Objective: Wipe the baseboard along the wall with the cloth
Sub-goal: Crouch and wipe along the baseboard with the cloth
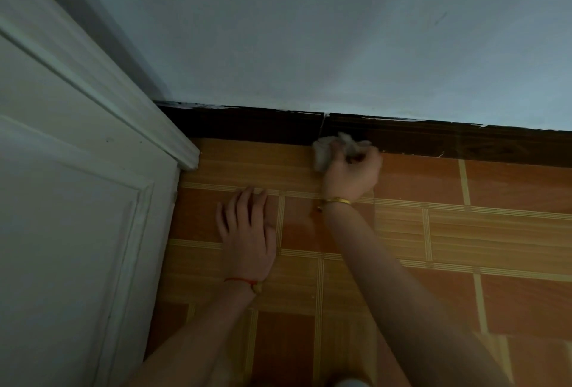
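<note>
Head view, looking down into a room corner. I see the pale wall [340, 30] filling the upper field; a white panelled door [62, 200] with its moulded frame occupies the left edge; the patterned orange floor [464, 231] carries both of my hands. Along the foot of the wall runs the dark baseboard [464, 143], its top edge flecked with pale paint, with a vertical joint [323, 126] roughly midway between the door frame and the right edge of view. My right hand [353, 174], wearing a gold bangle [335, 201], has its fingers curled round a crumpled pale cloth [325, 151] and holds it against the baseboard's lower face, where board meets floor, just right of the joint. My left hand [247, 231], with a red cord [241, 280] at the wrist, lies flat on the floor with fingers straight, grasping nothing, apparently bracing my weight. Step in hand, as I judge it: the wiping stroke itself, at an early-to-middle station along the board. Which stretches are already clean I cannot tell in this dim light. The next move calls for steady pressure on the cloth while sliding it along the board's face, and for shifting the bracing hand once the reach runs out.
</note>
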`<state>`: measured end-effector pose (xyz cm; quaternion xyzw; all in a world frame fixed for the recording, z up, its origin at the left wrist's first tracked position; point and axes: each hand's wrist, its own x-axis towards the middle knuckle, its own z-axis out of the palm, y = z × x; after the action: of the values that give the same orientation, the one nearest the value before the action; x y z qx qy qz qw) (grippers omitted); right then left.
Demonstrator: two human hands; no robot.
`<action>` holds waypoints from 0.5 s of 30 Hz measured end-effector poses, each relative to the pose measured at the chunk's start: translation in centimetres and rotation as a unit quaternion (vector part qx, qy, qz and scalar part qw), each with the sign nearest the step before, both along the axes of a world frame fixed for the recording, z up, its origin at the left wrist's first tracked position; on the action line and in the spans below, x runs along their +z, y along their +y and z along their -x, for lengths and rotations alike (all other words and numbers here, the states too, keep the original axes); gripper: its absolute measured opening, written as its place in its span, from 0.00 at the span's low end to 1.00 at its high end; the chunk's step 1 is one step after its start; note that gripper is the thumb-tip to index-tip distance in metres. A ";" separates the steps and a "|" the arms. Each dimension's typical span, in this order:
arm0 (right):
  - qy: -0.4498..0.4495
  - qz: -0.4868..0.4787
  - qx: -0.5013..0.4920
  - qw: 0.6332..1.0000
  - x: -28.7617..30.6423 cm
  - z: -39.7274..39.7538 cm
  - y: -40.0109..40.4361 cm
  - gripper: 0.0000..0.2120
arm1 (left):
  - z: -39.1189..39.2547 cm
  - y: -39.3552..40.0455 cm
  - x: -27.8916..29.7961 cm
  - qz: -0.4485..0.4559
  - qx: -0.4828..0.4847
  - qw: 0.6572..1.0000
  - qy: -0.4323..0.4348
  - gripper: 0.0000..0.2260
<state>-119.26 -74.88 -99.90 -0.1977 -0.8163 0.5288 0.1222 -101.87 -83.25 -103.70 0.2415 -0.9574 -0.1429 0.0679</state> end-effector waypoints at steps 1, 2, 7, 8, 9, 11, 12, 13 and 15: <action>-0.004 0.005 -0.024 1.000 0.2 0.6 1.6 0.12 | 0.0 0.0 0.0 -0.003 0.003 1.000 0.003 0.23; -0.005 0.010 -0.032 0.999 0.5 1.1 2.8 0.13 | 0.0 0.1 0.0 -0.005 0.004 1.000 0.003 0.23; 0.054 -0.006 0.043 0.998 2.4 0.1 0.5 0.13 | 0.0 0.1 0.2 0.000 -0.004 1.000 -0.007 0.23; 0.072 -0.004 0.065 0.995 2.8 -0.3 -0.5 0.14 | 0.0 0.1 0.2 0.002 -0.001 1.000 -0.004 0.23; 0.082 -0.002 0.093 0.992 3.3 -0.7 -1.5 0.14 | 0.1 0.1 0.1 0.005 0.002 1.000 0.000 0.23; 0.094 -0.003 0.141 0.986 4.1 -1.0 -2.4 0.15 | 0.2 0.1 -0.1 0.007 0.005 1.000 0.004 0.23; 0.098 -0.004 0.148 0.984 4.3 -0.9 -2.3 0.15 | 0.2 0.1 -0.2 0.007 0.006 1.000 0.006 0.23; 0.101 -0.001 0.143 0.985 4.4 -0.8 -1.8 0.15 | 0.1 0.1 -0.2 0.007 0.006 1.000 0.008 0.23; 0.099 0.007 0.102 0.990 4.5 0.0 0.0 0.15 | 0.1 0.1 -0.2 0.008 0.006 1.000 0.013 0.23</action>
<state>-119.23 -74.87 -95.45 -0.0609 -0.8123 0.5611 0.1467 -101.93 -83.10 -103.91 0.2451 -0.9561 -0.1379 0.0827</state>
